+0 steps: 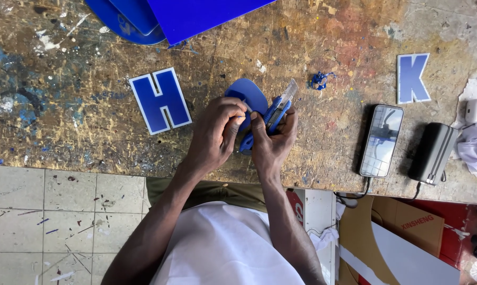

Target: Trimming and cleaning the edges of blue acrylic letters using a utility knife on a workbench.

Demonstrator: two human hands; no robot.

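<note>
Right hand (272,138) clamps a blue knife (277,110); left hand (215,132) pinches the blue piece (251,95). A slip could nick the left fingers just beside the blade.

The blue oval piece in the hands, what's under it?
Under the blue oval piece shows the scarred, paint-stained workbench. The left hand and right hand, which grips a blue utility knife, cover its lower part.

Paint-stained wooden workbench (80,121) above a littered grey tiled floor (48,221).
</note>
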